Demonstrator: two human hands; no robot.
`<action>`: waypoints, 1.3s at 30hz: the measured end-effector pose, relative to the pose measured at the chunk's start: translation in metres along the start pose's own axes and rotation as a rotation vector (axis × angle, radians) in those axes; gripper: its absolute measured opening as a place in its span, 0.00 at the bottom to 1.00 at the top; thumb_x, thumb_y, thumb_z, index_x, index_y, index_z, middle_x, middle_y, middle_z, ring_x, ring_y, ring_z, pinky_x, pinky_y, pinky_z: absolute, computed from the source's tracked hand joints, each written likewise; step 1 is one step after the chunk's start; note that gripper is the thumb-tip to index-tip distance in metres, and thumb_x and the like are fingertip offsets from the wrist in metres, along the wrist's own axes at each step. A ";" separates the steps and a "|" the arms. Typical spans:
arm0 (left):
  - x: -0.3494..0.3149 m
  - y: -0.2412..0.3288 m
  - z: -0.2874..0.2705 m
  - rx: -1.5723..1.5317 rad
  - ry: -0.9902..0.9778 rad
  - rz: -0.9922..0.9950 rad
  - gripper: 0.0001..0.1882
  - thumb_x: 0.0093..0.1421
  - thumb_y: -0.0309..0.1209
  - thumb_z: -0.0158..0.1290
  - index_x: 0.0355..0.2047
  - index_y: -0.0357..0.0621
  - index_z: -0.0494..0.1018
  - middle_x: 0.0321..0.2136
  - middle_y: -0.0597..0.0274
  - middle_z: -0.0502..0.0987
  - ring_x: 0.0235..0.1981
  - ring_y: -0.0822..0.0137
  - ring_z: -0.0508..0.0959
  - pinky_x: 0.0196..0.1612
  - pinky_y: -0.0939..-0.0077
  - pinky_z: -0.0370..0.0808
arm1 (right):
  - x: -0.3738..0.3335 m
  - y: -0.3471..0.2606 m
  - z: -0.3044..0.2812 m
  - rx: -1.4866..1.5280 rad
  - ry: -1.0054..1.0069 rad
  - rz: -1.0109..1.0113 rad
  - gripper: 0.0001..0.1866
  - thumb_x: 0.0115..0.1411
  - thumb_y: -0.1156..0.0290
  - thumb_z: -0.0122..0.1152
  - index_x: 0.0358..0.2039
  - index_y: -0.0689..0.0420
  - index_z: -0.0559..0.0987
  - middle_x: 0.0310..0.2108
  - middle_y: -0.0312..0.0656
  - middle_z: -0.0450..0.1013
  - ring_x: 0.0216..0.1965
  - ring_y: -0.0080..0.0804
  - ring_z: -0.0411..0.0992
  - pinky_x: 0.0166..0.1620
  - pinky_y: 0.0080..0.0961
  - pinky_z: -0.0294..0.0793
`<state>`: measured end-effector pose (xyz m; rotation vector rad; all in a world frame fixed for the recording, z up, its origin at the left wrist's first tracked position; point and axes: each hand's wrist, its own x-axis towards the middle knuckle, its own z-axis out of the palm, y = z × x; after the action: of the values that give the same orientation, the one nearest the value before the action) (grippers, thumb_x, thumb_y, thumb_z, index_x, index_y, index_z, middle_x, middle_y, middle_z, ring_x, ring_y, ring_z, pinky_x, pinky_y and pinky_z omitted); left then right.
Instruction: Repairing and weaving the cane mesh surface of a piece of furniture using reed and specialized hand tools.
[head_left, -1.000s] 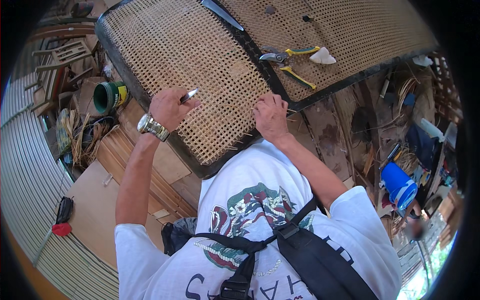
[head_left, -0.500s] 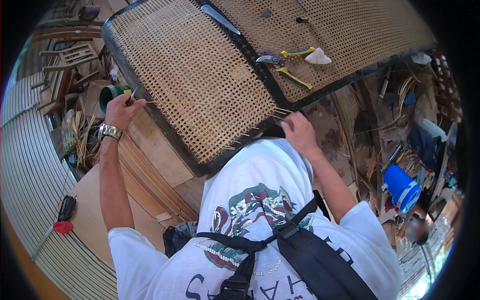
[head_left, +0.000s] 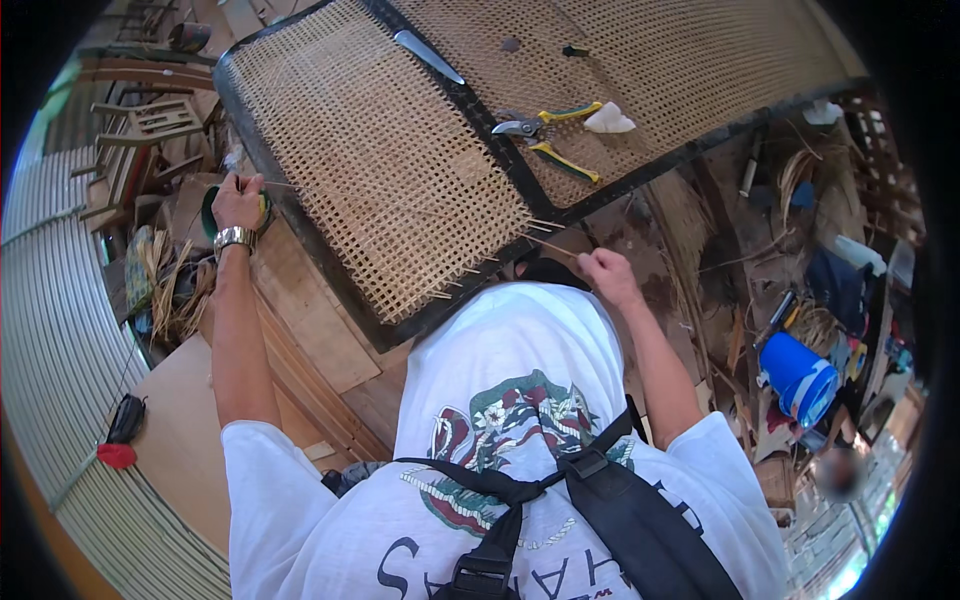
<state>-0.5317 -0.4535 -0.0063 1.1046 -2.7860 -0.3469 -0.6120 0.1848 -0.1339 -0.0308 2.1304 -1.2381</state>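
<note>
Right hand (head_left: 610,272): Fingers curl tight, pinching a cane strip (head_left: 556,247) that slants to the right end of the panel's (head_left: 390,170) near edge.
Left hand (head_left: 240,203): Just outside the panel's left side, fingers drawn together on a fine strand (head_left: 281,184) reaching the panel; whether they grip anything more cannot be told.
Side panel (head_left: 690,70): Woven cane, joining the panel's right side along a black bar.
Panel: Pale cane in a black frame, in front of the person, loose ends jutting along its near edge.
Bucket (head_left: 800,380): Blue, well off to the panel's right.
Pot (head_left: 208,212): Green, left of the panel, partly hidden behind the left hand.
Shears (head_left: 563,162): Yellow-handled, jaws apart, just right of the panel.
Knife (head_left: 430,57): Along the panel's right border.
Wad (head_left: 609,118): White, beside the shears, right of the panel.
</note>
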 end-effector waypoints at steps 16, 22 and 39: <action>0.027 0.010 -0.017 -0.346 -0.067 0.150 0.17 0.59 0.42 0.64 0.30 0.39 0.77 0.26 0.60 0.82 0.27 0.71 0.77 0.32 0.73 0.72 | -0.124 0.041 -0.152 -1.120 0.884 0.513 0.23 0.60 0.57 0.65 0.50 0.59 0.78 0.49 0.51 0.73 0.48 0.46 0.75 0.50 0.38 0.75; -0.037 0.140 -0.115 -0.589 -0.171 0.315 0.12 0.62 0.34 0.62 0.28 0.40 0.75 0.25 0.69 0.80 0.27 0.82 0.73 0.32 0.84 0.69 | 0.013 -0.101 0.012 -0.072 0.299 -0.226 0.21 0.63 0.62 0.63 0.52 0.61 0.77 0.49 0.48 0.74 0.42 0.33 0.77 0.48 0.29 0.75; -0.113 0.162 -0.027 -0.087 -0.306 0.333 0.09 0.65 0.30 0.49 0.38 0.42 0.78 0.42 0.55 0.82 0.42 0.60 0.79 0.47 0.61 0.73 | 0.092 -0.193 0.042 0.914 -0.138 -0.130 0.07 0.71 0.68 0.52 0.41 0.56 0.76 0.32 0.34 0.73 0.28 0.20 0.73 0.32 0.17 0.76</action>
<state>-0.5516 -0.2660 0.0583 0.5934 -3.1114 -0.6350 -0.7177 0.0161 -0.0457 0.1394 1.3008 -2.1022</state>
